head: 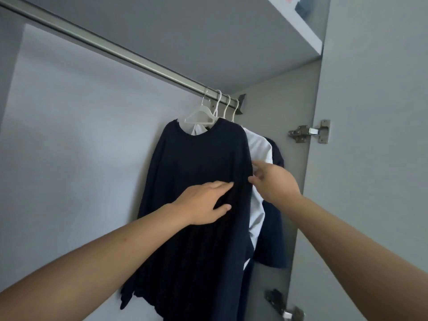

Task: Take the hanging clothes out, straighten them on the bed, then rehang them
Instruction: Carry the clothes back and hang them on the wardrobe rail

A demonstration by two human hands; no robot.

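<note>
A dark navy sweater (pixel 199 163) hangs on a white hanger (pixel 201 115) from the metal closet rod (pixel 111 48), at the rod's right end. Behind it hang a white shirt (pixel 259 144) and another dark garment (pixel 275 228), each on its own white hanger. My left hand (pixel 203 202) lies flat on the sweater's front, fingers straight. My right hand (pixel 274 179) reaches at the sweater's right edge, fingers extended between the sweater and the white shirt, gripping nothing visible.
The closet's grey back wall (pixel 69 135) is bare to the left of the clothes. A shelf (pixel 298 24) runs above the rod. The open door (pixel 370 135) with metal hinges (pixel 310 132) stands at the right.
</note>
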